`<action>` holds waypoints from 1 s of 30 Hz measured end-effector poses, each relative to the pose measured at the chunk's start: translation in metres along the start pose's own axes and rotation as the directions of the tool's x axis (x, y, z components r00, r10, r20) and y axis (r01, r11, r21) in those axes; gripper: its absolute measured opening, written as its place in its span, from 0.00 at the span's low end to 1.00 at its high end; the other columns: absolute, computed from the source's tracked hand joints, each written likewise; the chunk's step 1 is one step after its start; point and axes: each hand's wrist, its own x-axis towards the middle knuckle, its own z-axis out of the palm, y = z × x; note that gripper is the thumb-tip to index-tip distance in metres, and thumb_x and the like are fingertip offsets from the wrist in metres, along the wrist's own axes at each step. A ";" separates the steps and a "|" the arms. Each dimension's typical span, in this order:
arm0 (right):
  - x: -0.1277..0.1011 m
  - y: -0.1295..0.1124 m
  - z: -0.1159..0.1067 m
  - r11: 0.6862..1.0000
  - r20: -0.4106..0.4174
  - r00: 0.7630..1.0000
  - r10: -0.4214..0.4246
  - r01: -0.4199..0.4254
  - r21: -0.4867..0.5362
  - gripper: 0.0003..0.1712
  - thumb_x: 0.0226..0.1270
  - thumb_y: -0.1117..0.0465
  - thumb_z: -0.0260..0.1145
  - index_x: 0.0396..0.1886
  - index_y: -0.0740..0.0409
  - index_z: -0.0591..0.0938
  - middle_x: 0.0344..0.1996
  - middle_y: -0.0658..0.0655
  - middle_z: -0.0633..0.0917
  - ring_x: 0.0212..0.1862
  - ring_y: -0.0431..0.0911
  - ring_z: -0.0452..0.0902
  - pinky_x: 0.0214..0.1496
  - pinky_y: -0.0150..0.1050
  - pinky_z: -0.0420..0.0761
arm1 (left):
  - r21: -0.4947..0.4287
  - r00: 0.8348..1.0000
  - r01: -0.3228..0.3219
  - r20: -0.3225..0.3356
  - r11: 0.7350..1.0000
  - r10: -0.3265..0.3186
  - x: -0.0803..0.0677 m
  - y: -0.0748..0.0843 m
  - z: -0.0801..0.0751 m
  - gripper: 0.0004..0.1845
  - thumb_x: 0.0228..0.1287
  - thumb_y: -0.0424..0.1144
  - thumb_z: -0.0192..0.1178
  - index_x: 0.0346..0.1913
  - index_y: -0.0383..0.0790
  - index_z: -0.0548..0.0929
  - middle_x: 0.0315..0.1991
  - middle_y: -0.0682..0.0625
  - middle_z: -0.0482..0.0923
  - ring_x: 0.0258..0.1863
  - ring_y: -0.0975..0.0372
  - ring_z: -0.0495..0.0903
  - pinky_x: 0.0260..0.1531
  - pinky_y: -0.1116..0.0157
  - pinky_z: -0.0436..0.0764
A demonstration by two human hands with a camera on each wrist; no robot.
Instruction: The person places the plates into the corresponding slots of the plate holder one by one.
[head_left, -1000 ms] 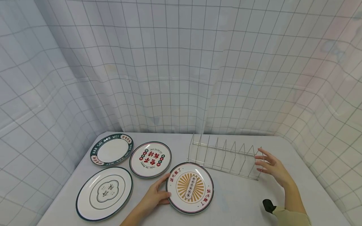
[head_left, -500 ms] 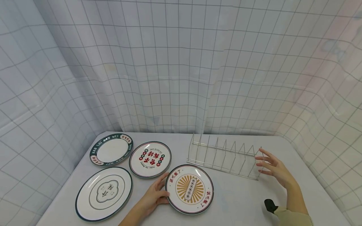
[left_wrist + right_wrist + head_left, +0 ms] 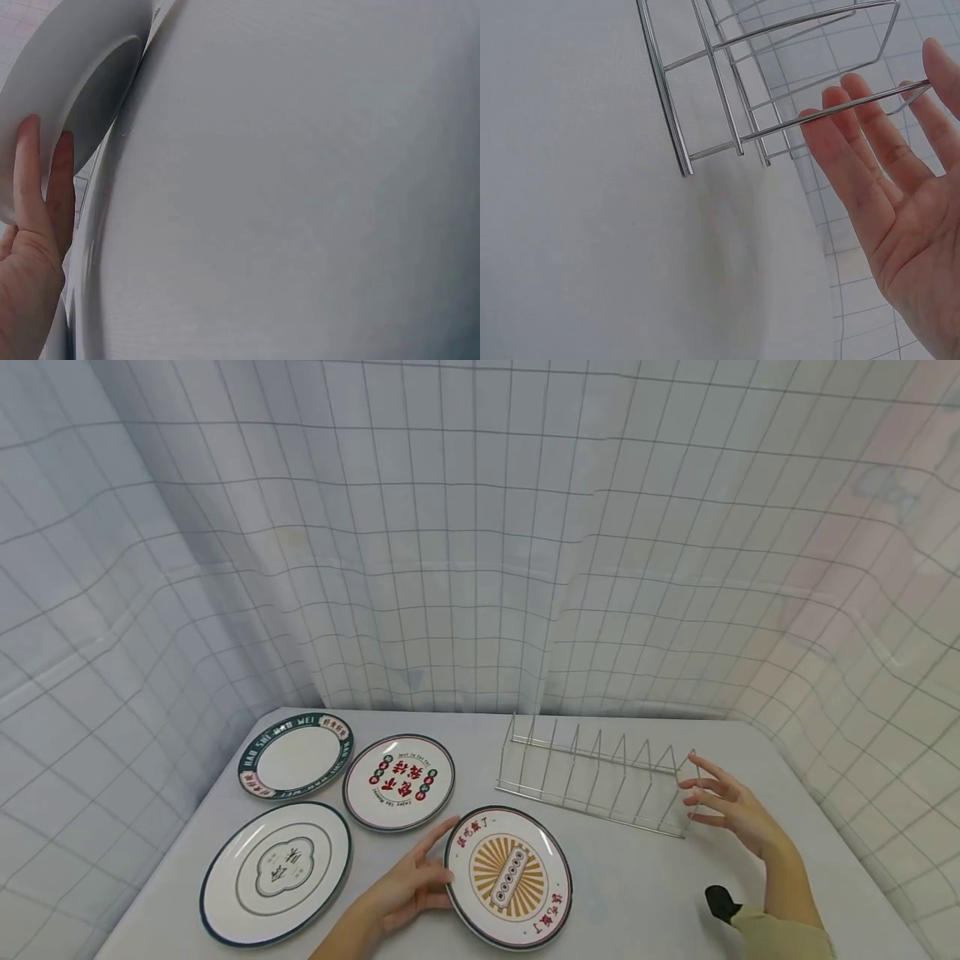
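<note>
My left hand [image 3: 408,889] grips the left edge of a round white plate [image 3: 508,877] with an orange sunburst and red lettering. The left wrist view shows fingers [image 3: 30,180] spread against the underside of this plate [image 3: 67,67], which is tilted off the table. At the table's right side, my right hand [image 3: 738,814] holds the end of a silver wire dish rack [image 3: 592,813]. In the right wrist view its fingertips [image 3: 821,139] touch and pass behind the rack's end wire, with the thumb [image 3: 941,71] by the same wire. No plate stands in the rack.
Left of my left hand lie a white plate with red lettering [image 3: 400,783], a green-rimmed plate [image 3: 296,757] and a large blue-rimmed plate [image 3: 276,874]. A black piece [image 3: 722,903] shows beside the right sleeve [image 3: 780,937]. Gridded curtains [image 3: 480,568] enclose the table.
The sunburst plate has shifted slightly toward me and to the right, my left hand moving with it. My right hand and the rack have barely moved.
</note>
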 end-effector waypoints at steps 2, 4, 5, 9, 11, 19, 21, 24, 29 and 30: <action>0.000 0.000 -0.001 1.000 -0.003 1.000 0.001 -0.001 0.002 0.34 0.70 0.66 0.50 0.72 0.55 0.49 0.49 0.50 0.77 0.45 0.39 0.76 0.46 0.38 0.81 | 0.003 1.000 -0.022 0.015 1.000 0.022 0.001 0.002 0.001 0.45 0.56 0.24 0.53 0.72 0.56 0.45 0.52 0.37 0.69 0.40 0.57 0.79 0.43 0.56 0.80; -0.001 -0.001 -0.001 1.000 -0.003 1.000 0.000 0.000 0.004 0.34 0.70 0.66 0.50 0.72 0.54 0.49 0.49 0.51 0.77 0.45 0.40 0.76 0.46 0.38 0.81 | 0.001 0.999 -0.042 0.026 0.999 0.042 0.001 0.004 0.001 0.45 0.56 0.24 0.52 0.72 0.56 0.45 0.52 0.37 0.70 0.42 0.56 0.79 0.43 0.54 0.80; -0.001 -0.001 -0.001 1.000 -0.003 1.000 0.001 -0.001 0.007 0.34 0.70 0.66 0.50 0.72 0.54 0.50 0.49 0.51 0.77 0.45 0.40 0.76 0.46 0.39 0.81 | 0.009 0.998 -0.053 0.029 0.999 0.053 0.001 0.005 0.002 0.45 0.56 0.23 0.52 0.72 0.55 0.44 0.51 0.38 0.70 0.42 0.55 0.79 0.43 0.54 0.80; -0.002 -0.003 0.000 1.000 0.014 1.000 -0.022 0.022 0.016 0.34 0.70 0.68 0.49 0.72 0.53 0.50 0.49 0.52 0.77 0.45 0.43 0.76 0.46 0.40 0.81 | 0.014 0.996 -0.087 0.020 0.996 0.087 0.003 0.013 0.003 0.46 0.56 0.23 0.53 0.72 0.56 0.43 0.51 0.41 0.71 0.42 0.56 0.79 0.40 0.56 0.82; -0.002 -0.003 0.000 1.000 0.018 1.000 -0.023 0.022 0.018 0.34 0.70 0.68 0.49 0.72 0.52 0.50 0.49 0.51 0.77 0.45 0.43 0.76 0.46 0.40 0.81 | 0.025 0.994 -0.106 0.010 0.994 0.105 0.004 0.019 0.003 0.47 0.56 0.23 0.53 0.72 0.57 0.44 0.53 0.40 0.70 0.40 0.57 0.79 0.37 0.60 0.83; 0.000 -0.003 -0.001 1.000 0.009 1.000 -0.005 0.005 0.025 0.33 0.70 0.68 0.49 0.72 0.49 0.52 0.48 0.50 0.77 0.45 0.42 0.76 0.46 0.40 0.81 | 0.059 0.972 -0.237 0.022 0.970 0.236 0.014 0.065 0.019 0.46 0.56 0.22 0.54 0.72 0.59 0.47 0.63 0.38 0.61 0.41 0.58 0.79 0.33 0.63 0.83; -0.001 -0.003 -0.001 0.999 0.011 1.000 -0.013 0.012 0.030 0.33 0.70 0.68 0.49 0.72 0.48 0.52 0.47 0.51 0.77 0.45 0.42 0.76 0.46 0.40 0.81 | 0.068 0.959 -0.281 0.044 0.957 0.279 0.021 0.076 0.025 0.45 0.57 0.22 0.54 0.71 0.59 0.48 0.64 0.38 0.58 0.42 0.58 0.78 0.34 0.63 0.83; -0.001 -0.003 0.000 0.999 0.015 1.000 -0.020 0.019 0.029 0.34 0.70 0.69 0.49 0.72 0.51 0.51 0.47 0.53 0.77 0.44 0.42 0.76 0.45 0.39 0.81 | 0.078 0.946 -0.321 0.064 0.944 0.317 0.035 0.091 0.038 0.45 0.57 0.21 0.54 0.71 0.60 0.51 0.63 0.39 0.58 0.43 0.57 0.78 0.36 0.60 0.83; 0.000 -0.003 0.000 0.999 0.014 1.000 -0.021 0.021 0.026 0.34 0.70 0.69 0.48 0.72 0.54 0.50 0.46 0.54 0.77 0.44 0.43 0.76 0.45 0.39 0.81 | 0.132 0.935 -0.351 0.100 0.927 0.340 0.064 0.106 0.061 0.44 0.56 0.21 0.55 0.69 0.62 0.55 0.54 0.42 0.63 0.41 0.57 0.76 0.35 0.60 0.83; 0.000 -0.003 0.000 0.999 0.014 1.000 -0.021 0.020 0.027 0.33 0.70 0.69 0.49 0.72 0.52 0.50 0.46 0.54 0.77 0.44 0.43 0.76 0.45 0.39 0.81 | 0.148 0.933 -0.357 0.111 0.922 0.343 0.070 0.108 0.065 0.43 0.57 0.22 0.55 0.69 0.63 0.55 0.52 0.43 0.64 0.40 0.57 0.77 0.35 0.61 0.83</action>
